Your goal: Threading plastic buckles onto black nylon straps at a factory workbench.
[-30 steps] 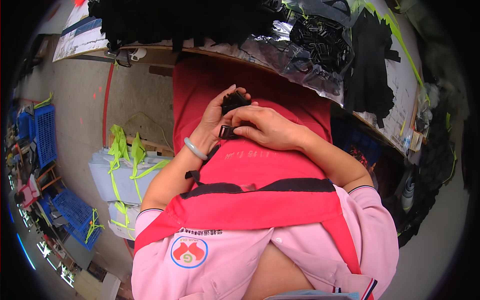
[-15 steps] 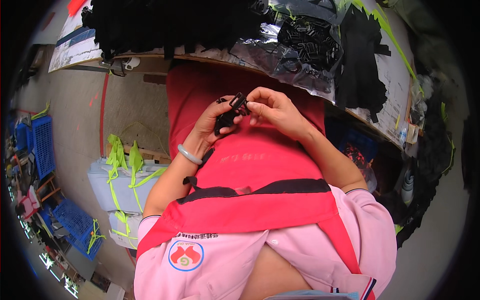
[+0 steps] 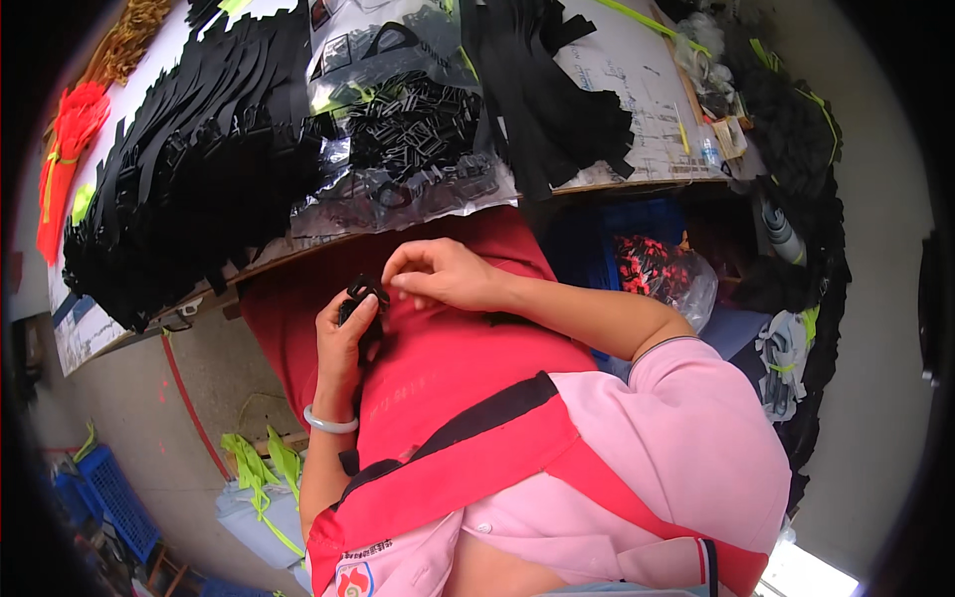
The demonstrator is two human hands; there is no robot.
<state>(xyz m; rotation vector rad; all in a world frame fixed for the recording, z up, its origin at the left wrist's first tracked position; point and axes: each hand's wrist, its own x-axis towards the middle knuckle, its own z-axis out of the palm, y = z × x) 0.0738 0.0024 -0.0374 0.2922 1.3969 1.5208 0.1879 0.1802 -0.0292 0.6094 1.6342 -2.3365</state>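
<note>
Over my lap, which a red apron (image 3: 418, 368) covers, my left hand (image 3: 343, 333) is closed around a black plastic buckle (image 3: 360, 291). The buckle sticks up between the thumb and fingers, and part of it is hidden in the palm. Just right of it is my right hand (image 3: 443, 274), its fingers curled and thumb drawn in toward them. I cannot make out what, if anything, is pinched there. In front of my hands, an opened clear plastic bag (image 3: 423, 194) on the table holds many small black buckles (image 3: 408, 124).
Black webbing straps (image 3: 199, 149) are heaped on the table's left, with more straps (image 3: 557, 109) right of the bag. A red bundle (image 3: 70, 149) hangs at the far left edge. Beneath the table at right are a blue crate (image 3: 587, 244) and a clear bag of red-and-black pieces (image 3: 657, 274).
The view has swung right, bringing more of the bag and table into sight. My right hand has come slightly away from the buckle, which stays in my left hand.
</note>
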